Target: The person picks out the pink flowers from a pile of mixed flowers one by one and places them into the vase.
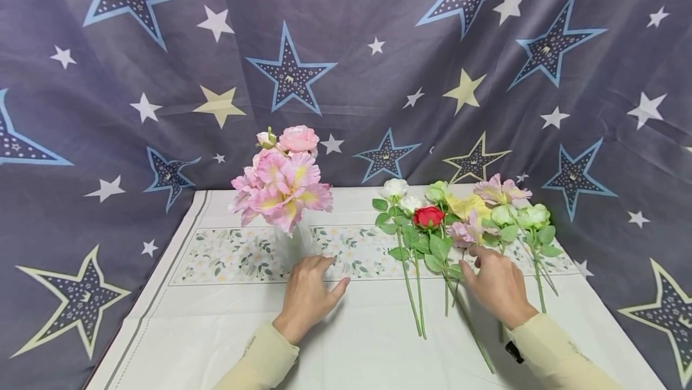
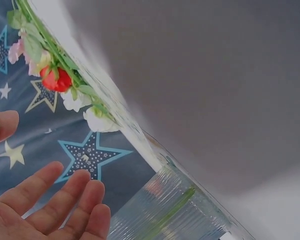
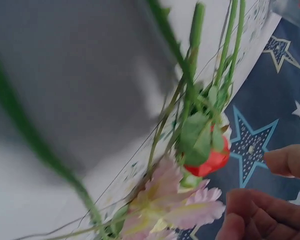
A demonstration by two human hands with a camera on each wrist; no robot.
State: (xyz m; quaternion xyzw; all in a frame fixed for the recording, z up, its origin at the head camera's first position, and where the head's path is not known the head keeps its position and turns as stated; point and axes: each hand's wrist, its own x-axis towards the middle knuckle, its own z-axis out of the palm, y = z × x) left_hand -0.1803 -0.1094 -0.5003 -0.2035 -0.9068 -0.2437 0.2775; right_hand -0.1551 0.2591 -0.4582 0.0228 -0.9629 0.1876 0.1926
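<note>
A clear ribbed vase (image 2: pixel 165 210) stands on the left of the table, bearing a large pink and yellow blossom (image 1: pixel 292 188) and a pink rose (image 1: pixel 299 139). Just in front of it is my left hand (image 1: pixel 307 294), its fingers apart and nothing in them. Over the stems of the loose flowers on the right is my right hand (image 1: pixel 498 285). Its thumb and fingers are parted, close to a small pink-lilac flower (image 3: pixel 177 205). Beside that flower lies a red rose (image 1: pixel 429 217) with green leaves (image 1: pixel 439 247).
White roses (image 1: pixel 396 188), pale green roses (image 1: pixel 532 216), a yellow flower (image 1: pixel 466 204) and another pink flower (image 1: pixel 500 190) lie in the right-hand group, stems toward me. A white cloth (image 1: pixel 216 330) with a floral band covers the table. Behind hangs a star-patterned curtain (image 1: pixel 357 89).
</note>
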